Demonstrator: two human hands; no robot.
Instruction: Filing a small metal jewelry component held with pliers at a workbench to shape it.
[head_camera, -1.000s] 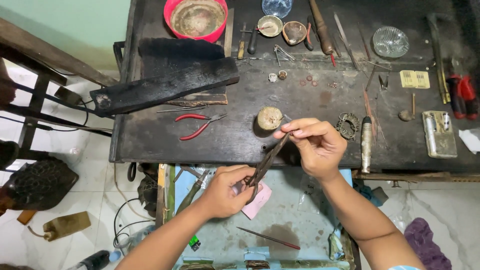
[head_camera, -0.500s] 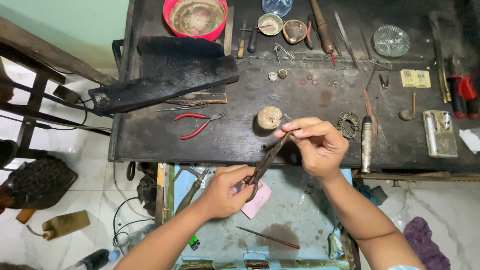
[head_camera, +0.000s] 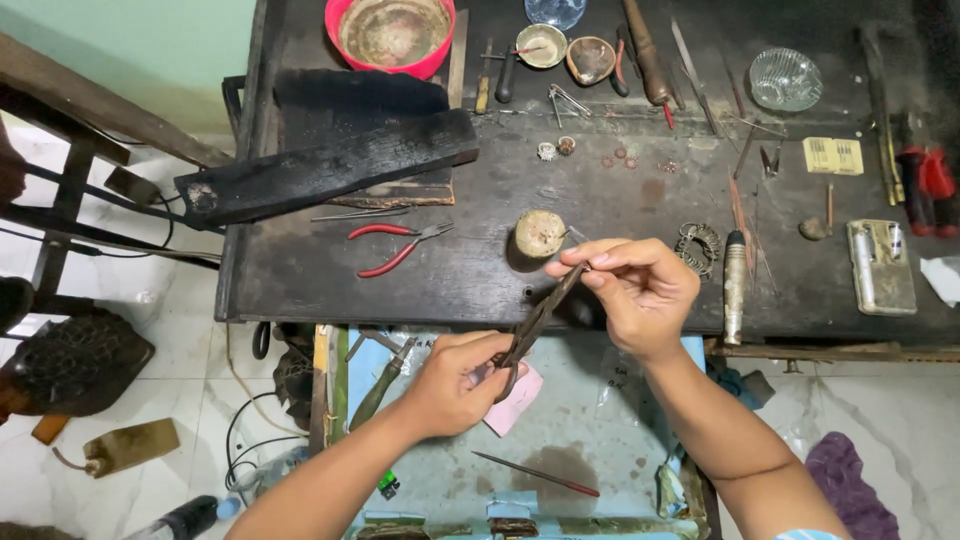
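Observation:
My left hand (head_camera: 460, 380) grips the handles of dark, rusty pliers (head_camera: 535, 322) over the open drawer. The pliers point up and to the right toward my right hand (head_camera: 640, 285). My right fingertips are pinched together at the pliers' jaws, on something too small to make out. Both hands hover at the front edge of the dark workbench (head_camera: 470, 280). A short round wooden stump (head_camera: 540, 235) stands on the bench just beyond my right fingers.
Red-handled pliers (head_camera: 395, 245) and a charred wooden block (head_camera: 320, 170) lie on the left of the bench. A red bowl (head_camera: 392, 35), small dishes, files, a metal ring ornament (head_camera: 698, 243) and a glass bowl (head_camera: 785, 78) fill the back and right. The drawer (head_camera: 590, 440) holds a thin red-tipped file.
Both hands hold nearly the same pose; the pliers and right fingertips shift only slightly.

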